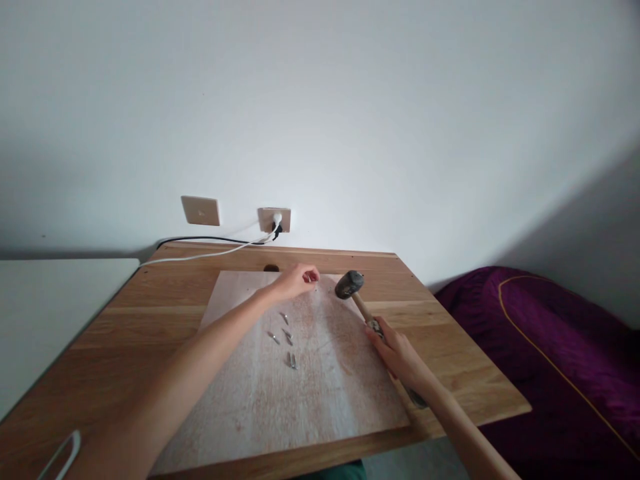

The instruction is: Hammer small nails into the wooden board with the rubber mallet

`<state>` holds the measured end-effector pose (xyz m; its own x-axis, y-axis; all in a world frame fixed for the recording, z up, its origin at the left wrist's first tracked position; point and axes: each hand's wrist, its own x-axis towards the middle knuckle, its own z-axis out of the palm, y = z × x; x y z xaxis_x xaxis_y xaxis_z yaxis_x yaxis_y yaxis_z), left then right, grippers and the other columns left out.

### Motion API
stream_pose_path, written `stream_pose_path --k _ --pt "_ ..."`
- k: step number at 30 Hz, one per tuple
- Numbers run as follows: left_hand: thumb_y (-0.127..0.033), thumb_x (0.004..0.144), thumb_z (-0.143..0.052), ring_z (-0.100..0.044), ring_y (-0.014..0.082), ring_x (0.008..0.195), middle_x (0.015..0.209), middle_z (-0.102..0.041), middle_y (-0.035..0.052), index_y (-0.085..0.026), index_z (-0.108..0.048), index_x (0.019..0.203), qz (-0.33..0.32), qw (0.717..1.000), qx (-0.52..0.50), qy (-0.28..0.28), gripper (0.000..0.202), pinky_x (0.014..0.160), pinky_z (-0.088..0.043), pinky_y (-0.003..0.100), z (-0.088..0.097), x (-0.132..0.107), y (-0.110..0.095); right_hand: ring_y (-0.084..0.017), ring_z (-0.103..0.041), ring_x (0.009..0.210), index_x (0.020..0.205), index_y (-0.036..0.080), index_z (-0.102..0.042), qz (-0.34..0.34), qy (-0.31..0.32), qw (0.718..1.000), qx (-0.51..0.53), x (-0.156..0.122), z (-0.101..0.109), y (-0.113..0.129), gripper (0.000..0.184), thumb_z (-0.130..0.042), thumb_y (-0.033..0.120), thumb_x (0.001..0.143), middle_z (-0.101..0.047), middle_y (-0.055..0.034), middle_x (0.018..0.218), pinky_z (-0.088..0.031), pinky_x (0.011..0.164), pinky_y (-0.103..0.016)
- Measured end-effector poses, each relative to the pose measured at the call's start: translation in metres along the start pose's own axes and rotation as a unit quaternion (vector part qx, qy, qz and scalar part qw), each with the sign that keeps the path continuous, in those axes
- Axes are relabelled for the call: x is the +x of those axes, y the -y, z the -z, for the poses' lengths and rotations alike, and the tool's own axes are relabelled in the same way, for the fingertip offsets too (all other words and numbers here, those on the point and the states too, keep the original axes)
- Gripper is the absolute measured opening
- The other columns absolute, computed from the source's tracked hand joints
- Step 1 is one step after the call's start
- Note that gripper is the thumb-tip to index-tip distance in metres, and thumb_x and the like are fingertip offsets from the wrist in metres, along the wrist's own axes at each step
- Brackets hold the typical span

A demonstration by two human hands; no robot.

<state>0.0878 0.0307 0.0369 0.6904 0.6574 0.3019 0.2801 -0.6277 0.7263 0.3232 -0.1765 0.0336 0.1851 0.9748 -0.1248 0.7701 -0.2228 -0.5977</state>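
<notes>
My right hand (pixel 397 350) is wrapped round the wooden handle of a mallet (pixel 350 285) with a dark, blocky head. The mallet head is raised a little above the far right part of a pale wooden board (pixel 260 400). My left hand (pixel 300 279) is over the far edge area of the board, its fingers curled in a pinch. What they pinch, if anything, is too small to make out. Several small, slim silvery metal pieces, like screws or anchors (pixel 291 361), lie loose on the board nearer to me, below my left forearm.
The board lies on a wooden table (pixel 465 373) against a white wall. A white cable (pixel 200 256) and a black one run from a wall socket (pixel 275 219) across the table's back left. A white surface (pixel 65 313) adjoins at left; purple fabric (pixel 530 347) is at right.
</notes>
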Motion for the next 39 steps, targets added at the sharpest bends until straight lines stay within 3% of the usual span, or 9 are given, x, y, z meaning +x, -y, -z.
stream_pose_path --k 4,9,24,28,33,39 --pt "-0.010 0.078 -0.064 -0.063 0.0132 0.068 0.078 -0.072 -0.0002 -0.016 -0.070 0.082 0.017 0.999 -0.006 -0.044 0.009 0.066 -0.046 0.023 -0.014 0.002 0.020 -0.020 -0.057 0.038 0.126 0.020 -0.056 -0.001 0.005 1.000 0.010 -0.001 0.001 0.001 0.048 -0.034 0.054 0.100 -0.059 0.0034 0.055 -0.038 0.047 -0.027" --pt "-0.013 0.080 -0.067 -0.063 0.0134 0.068 0.076 -0.072 0.0002 -0.016 -0.069 0.079 0.011 0.996 -0.014 -0.089 0.004 0.065 -0.044 0.022 -0.018 -0.004 0.021 -0.020 -0.056 0.038 0.122 0.020 -0.055 -0.002 0.004 1.000 0.020 -0.001 0.001 0.001 0.045 -0.036 0.054 0.099 -0.057 0.0048 0.052 -0.038 0.047 -0.027" --pt "-0.014 0.083 -0.070 -0.061 0.0149 0.073 0.079 -0.067 -0.0003 -0.018 -0.066 0.078 -0.062 0.994 0.077 -0.051 0.008 0.073 -0.045 0.024 -0.019 -0.007 0.012 -0.017 -0.052 0.035 0.103 0.025 -0.053 0.033 -0.010 0.999 0.021 0.000 -0.001 -0.001 0.029 -0.036 0.048 0.101 -0.053 0.0072 0.050 -0.035 0.045 -0.025" --pt "-0.015 0.084 -0.071 -0.064 0.0161 0.075 0.080 -0.069 0.0006 -0.018 -0.066 0.079 -0.048 0.995 0.073 -0.051 0.008 0.075 -0.047 0.026 -0.021 -0.005 0.012 -0.018 -0.052 0.035 0.111 0.024 -0.054 0.021 -0.004 1.000 0.006 0.000 0.000 0.001 0.032 -0.035 0.049 0.101 -0.052 0.0074 0.049 -0.036 0.045 -0.026" --pt "-0.017 0.084 -0.073 -0.070 0.0161 0.079 0.087 -0.075 0.0017 -0.019 -0.069 0.093 -0.011 0.999 -0.008 -0.049 0.010 0.075 -0.051 0.025 -0.023 -0.003 0.018 -0.018 -0.054 0.036 0.119 0.022 -0.057 0.007 0.005 1.000 0.012 0.000 0.003 0.001 0.042 -0.038 0.053 0.099 -0.054 0.0062 0.051 -0.037 0.042 -0.025" --pt "-0.026 0.083 -0.077 -0.068 0.0165 0.075 0.080 -0.074 0.0023 -0.017 -0.071 0.087 -0.001 0.998 0.000 -0.055 0.012 0.071 -0.051 0.026 -0.022 -0.003 0.022 -0.014 -0.051 0.036 0.117 0.020 -0.058 0.017 -0.006 0.999 0.044 -0.004 0.011 0.009 0.041 -0.043 0.053 0.098 -0.048 0.0092 0.050 -0.037 0.037 -0.022"
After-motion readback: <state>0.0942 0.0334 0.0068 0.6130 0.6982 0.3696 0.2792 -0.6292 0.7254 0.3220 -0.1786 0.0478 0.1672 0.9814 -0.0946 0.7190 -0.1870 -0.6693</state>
